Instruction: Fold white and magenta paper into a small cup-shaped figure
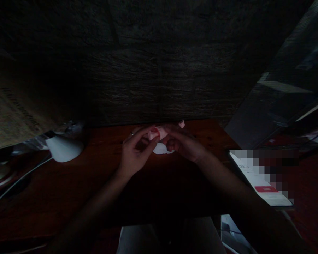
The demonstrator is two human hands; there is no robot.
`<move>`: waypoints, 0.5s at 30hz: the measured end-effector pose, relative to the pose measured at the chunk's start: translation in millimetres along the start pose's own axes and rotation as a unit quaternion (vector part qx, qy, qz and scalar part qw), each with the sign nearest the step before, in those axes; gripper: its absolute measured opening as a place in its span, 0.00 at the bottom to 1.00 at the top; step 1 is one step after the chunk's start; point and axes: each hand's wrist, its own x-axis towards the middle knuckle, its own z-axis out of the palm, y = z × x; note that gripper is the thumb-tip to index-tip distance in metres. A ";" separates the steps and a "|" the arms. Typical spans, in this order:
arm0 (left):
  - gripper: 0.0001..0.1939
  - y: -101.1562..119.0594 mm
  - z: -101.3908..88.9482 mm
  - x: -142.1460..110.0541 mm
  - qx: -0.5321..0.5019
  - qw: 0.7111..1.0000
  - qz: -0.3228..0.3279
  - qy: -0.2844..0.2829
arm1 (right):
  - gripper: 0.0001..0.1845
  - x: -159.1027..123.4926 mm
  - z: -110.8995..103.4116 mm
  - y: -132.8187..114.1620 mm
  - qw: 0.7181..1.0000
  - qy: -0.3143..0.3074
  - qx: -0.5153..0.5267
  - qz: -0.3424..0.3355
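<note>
Both hands meet over the middle of the table around a small pale pink object with a red band or opening (158, 133); its kind does not show in the dim light. My left hand (137, 148) pinches its left end between thumb and fingers, and a ring is on one finger. Around the right end, my right hand (184, 143) is closed, with some fingers curled underneath. Below the hands lies a white, flat piece (163, 148), partly covered by them. Just behind my right hand stands a small twisted pink piece (182, 123).
A dark stone-like wall (159, 84) rises behind the wooden table (103, 176). At left are a white cone-shaped object (64, 148) with a cable and a printed cardboard box (16, 102). A lit screen (254, 176) lies at the right edge.
</note>
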 end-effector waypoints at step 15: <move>0.12 -3.8 5.5 -1.3 -0.093 0.991 -0.096 -0.010 | 0.16 3.2 -3.2 -0.5 0.997 0.050 0.007 -0.050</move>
